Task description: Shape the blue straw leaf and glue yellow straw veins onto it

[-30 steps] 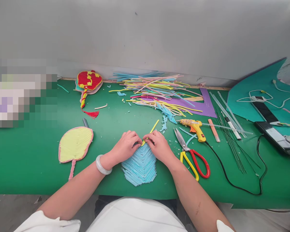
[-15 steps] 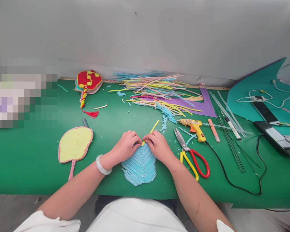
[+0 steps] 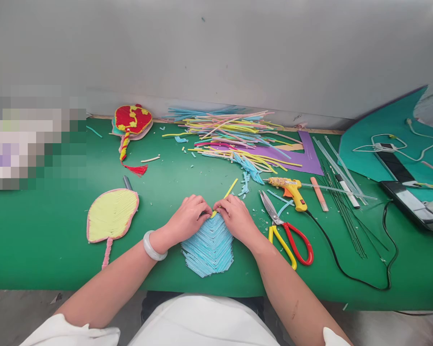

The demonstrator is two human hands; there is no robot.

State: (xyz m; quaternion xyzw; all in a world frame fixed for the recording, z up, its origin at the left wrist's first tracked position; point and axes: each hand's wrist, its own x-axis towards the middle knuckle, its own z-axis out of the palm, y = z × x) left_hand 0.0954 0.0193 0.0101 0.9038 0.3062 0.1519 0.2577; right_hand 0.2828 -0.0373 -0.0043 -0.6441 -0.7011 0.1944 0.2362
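A leaf-shaped panel of light blue pipe cleaners point(image 3: 211, 252), set in a V pattern, lies flat on the green table in front of me. At its top end a yellow pipe cleaner point(image 3: 231, 187) slants up to the right. My right hand point(image 3: 234, 216) pinches this yellow strip between thumb and fingers. My left hand point(image 3: 189, 216), with a pale bangle on the wrist, has its fingertips closed on the strip's lower end at the panel's tip. Both hands rest over the panel's upper edges, and the fingers partly hide the strip.
Right of the hands lie scissors point(image 3: 277, 221) with red and yellow handles and a yellow glue gun point(image 3: 292, 192). Behind is a pile of coloured pipe cleaners point(image 3: 231, 127). To the left are a yellow leaf-shaped fan point(image 3: 113, 216) and a red fan point(image 3: 132, 120). Phones point(image 3: 414, 206) lie far right.
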